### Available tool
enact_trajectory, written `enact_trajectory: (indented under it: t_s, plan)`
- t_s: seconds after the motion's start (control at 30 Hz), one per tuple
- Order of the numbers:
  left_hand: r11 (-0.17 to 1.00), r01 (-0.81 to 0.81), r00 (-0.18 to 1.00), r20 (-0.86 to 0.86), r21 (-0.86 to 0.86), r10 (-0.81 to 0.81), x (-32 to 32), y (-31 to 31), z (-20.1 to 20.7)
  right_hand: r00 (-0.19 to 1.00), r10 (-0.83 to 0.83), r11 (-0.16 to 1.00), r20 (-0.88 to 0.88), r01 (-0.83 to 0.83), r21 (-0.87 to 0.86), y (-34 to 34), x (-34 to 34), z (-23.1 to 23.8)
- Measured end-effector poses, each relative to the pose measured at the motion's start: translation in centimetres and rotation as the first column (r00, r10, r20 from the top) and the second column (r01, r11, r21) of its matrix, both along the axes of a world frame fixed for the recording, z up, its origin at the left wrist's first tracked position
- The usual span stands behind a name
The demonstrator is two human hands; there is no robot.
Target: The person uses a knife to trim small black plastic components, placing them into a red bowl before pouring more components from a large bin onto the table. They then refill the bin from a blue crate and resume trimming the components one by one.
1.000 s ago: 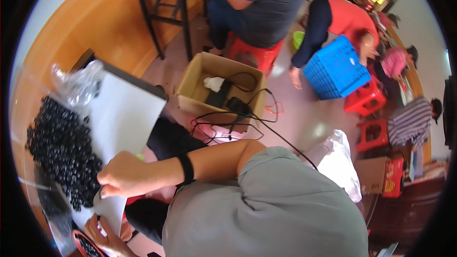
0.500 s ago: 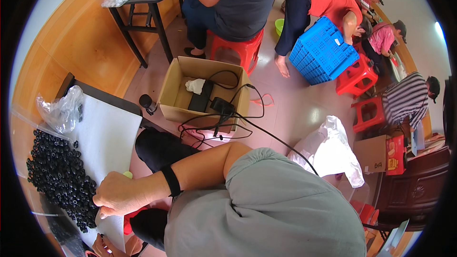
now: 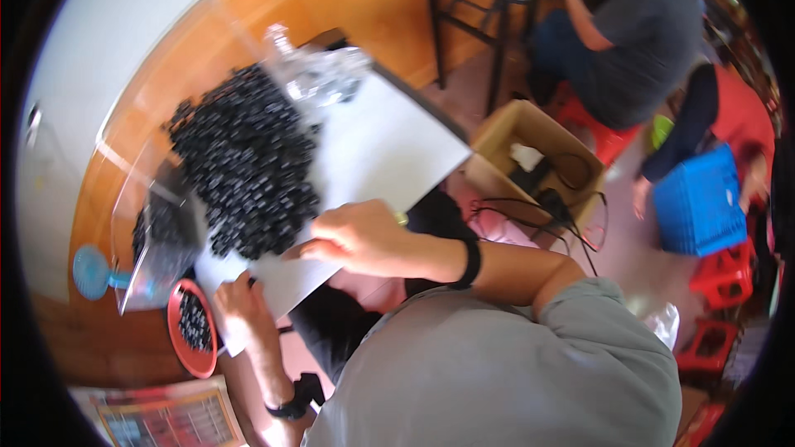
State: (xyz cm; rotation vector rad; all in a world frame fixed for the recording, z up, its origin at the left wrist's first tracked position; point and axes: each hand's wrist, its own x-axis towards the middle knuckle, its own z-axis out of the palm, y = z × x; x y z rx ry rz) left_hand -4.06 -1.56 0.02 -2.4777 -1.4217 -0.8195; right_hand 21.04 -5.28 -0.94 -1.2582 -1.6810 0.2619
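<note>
White sheet's edge under right hand

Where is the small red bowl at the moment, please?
In the head view, the red bowl sits lower left, just left of the left hand, below the blue fan.

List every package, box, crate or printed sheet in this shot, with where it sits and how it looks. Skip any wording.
Cardboard box: open, brown, on the floor right of the white sheet, cables inside.
Blue crate: ribbed plastic, far right.
Clear plastic bag: crumpled, above the black pieces.
Printed sheet: colourful, bottom left corner.
</note>
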Motion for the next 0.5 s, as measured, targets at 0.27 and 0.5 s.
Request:
enact_trajectory:
  t_s: [0.27, 0.5]
  plan:
    - [0.901, 0.234, 0.718, 0.69, -0.364, 0.092, 0.3, -1.0, 0.9, 0.998, 0.057, 0.998, -0.004, -0.057, 0.006, 0.2, 0.6, 1.2]
    - [0.623, 0.734, 0.175, 0.962, -0.27, 0.211, 2.1, -1.2, 0.7, 0.99, 0.129, 0.982, -0.057, -0.136, -0.128, 0.2, -0.8, 2.2]
